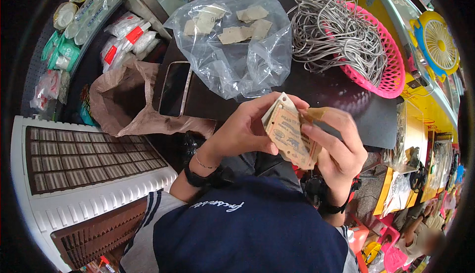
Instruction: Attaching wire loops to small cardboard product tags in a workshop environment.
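Note:
A small stack of tan printed card tags (291, 133) with punched holes is held up over the near edge of the dark table. My left hand (250, 127) grips the stack from its left side, thumb across the front and fingers behind. At the right edge, my right hand (339, 142) pinches the cards between thumb and fingers; a tan covering shows on one finger. A paler card sticks out behind the front one. Just beyond my hands lies a clear plastic bag (235, 70) with several pale card pieces (236, 35) in or under it.
A pink basket (394, 70) heaped with silver-grey cords (336, 30) stands at the far right. Left of the bag are a phone (175, 90) and a brown sack (121, 99). A white air cooler (99, 198) stands at left; a yellow-blue fan (435, 43) at right. A person (420, 236) sits lower right.

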